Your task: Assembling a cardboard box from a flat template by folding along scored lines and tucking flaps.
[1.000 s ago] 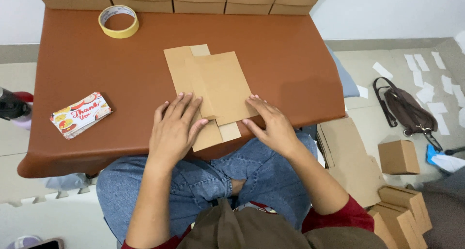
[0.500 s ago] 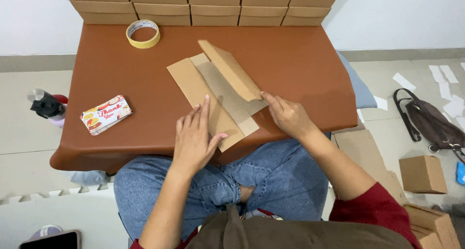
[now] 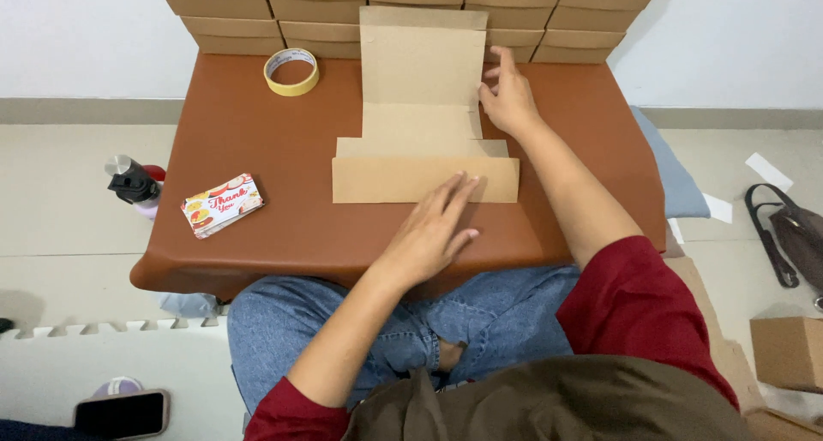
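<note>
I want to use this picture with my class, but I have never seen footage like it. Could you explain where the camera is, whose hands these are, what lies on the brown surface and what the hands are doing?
The camera sits on a person's head and looks down, so both bare hands belong to the wearer, who is seated at a low brown table. An unfolded cardboard box blank lies spread flat on it. The left hand presses on the blank's near flap; the right hand touches the right edge of its far panel. Neither hand grips anything. Also on the table: a roll of yellow tape and a small stack of printed cards. Folded boxes are stacked along the far edge.
</note>
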